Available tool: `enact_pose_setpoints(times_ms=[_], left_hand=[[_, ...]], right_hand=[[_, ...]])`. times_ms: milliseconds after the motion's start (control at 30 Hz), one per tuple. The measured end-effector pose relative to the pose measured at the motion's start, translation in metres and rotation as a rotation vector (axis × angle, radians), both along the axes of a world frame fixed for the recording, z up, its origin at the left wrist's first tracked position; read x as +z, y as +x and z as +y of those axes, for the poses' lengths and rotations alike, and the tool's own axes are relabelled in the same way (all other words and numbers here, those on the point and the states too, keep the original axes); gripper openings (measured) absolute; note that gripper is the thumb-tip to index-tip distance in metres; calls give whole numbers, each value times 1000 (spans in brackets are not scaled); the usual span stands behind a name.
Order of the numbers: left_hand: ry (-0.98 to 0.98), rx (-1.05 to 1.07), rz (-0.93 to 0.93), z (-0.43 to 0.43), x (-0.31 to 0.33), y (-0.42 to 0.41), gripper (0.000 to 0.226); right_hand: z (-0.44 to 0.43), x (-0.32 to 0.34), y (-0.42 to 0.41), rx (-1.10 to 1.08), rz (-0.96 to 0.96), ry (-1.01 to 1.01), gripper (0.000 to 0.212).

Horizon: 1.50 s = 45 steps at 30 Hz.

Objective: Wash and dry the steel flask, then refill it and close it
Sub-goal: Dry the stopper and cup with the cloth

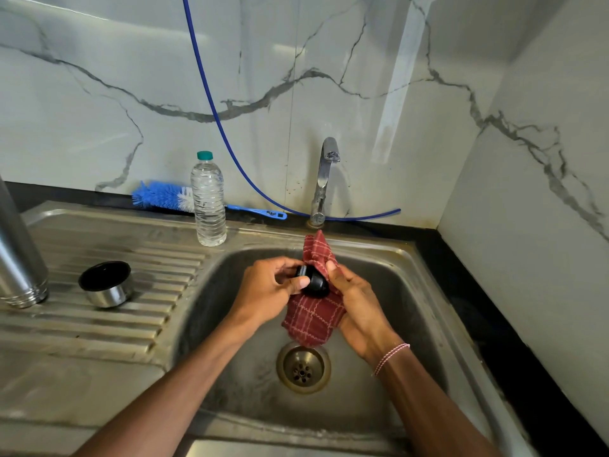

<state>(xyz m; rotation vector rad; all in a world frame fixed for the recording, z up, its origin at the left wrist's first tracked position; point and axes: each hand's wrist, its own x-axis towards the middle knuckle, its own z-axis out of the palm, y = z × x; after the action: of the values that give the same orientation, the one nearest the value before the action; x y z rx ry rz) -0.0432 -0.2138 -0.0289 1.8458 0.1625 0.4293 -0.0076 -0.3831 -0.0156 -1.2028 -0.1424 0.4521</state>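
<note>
Over the sink basin [379, 324], my left hand [267, 288] grips a small black flask stopper [314, 282]. My right hand [357, 308] holds a red checked cloth [313, 319] wrapped against the stopper, thumb on top of the cloth. The steel flask body [18, 255] stands upside down on the drainboard at the far left, partly cut off by the frame edge. Its steel cup lid [107, 285], black inside, sits mouth up beside the flask body.
A clear plastic water bottle [208, 199] with a green cap stands on the sink's back rim. A blue bottle brush [171, 197] lies behind it. The tap [324, 179] is off, above the basin. A blue hose [211, 103] hangs along the marble wall. The drain [303, 369] lies below my hands.
</note>
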Motion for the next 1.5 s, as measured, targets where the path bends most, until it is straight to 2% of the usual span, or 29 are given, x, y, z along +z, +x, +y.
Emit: enact_pose_setpoints(times_ms=[67,167,267,333,433,533,667,767,867,933,1033,1100,1167,1267,1367,1433,1500], left_hand=[[-132,-14,13,-1,0,-1,24],[-429,39,40,-5,7,-4,16],[-671,102,52,-5,13,-5,24],[-715,112,70,-8,13,-4,19],[-695,103,168,-12,10,-6,17],[-760,41,219,-8,14,-9,18],[-813,10,214,-4,24,-10,28],[-769,-54,175,-5,25,-11,29],[-700,-86,142,-5,21,-10,25],[-703,-80,118,-6,17,-8,21],[-680,-48,91,-13,11,-7,17],[-614,-16,87,-14,8,-7,17],[-556,27,55,-13,8,-7,18],[-283,126,-28,-9,5,-5,29],[-8,116,-103,0,5,-4,43],[114,109,-139,5,5,-2,38],[264,115,-201,5,8,-3,34]], right_hand=[[-4,0,2,-10,-20,-34,32],[-9,-1,6,-126,-36,-91,25],[-7,1,0,-161,-114,-69,25],[-1,1,-6,-104,-274,-121,31],[11,-6,-9,-87,-467,-301,47],[8,-4,-6,-153,-430,-285,47],[-3,3,-3,-194,-207,-50,27],[-4,0,0,-198,14,62,29],[-4,3,2,-218,75,135,35],[-2,6,-1,-203,-33,115,35],[5,2,-9,-140,-308,-78,31],[10,0,-10,-158,-360,-196,39],[10,-1,-9,-210,-333,-238,33],[8,0,-11,-250,-181,-153,15],[7,1,-13,-230,-71,-15,19],[6,3,-12,-224,-100,8,24],[5,4,-11,-226,-212,-49,23]])
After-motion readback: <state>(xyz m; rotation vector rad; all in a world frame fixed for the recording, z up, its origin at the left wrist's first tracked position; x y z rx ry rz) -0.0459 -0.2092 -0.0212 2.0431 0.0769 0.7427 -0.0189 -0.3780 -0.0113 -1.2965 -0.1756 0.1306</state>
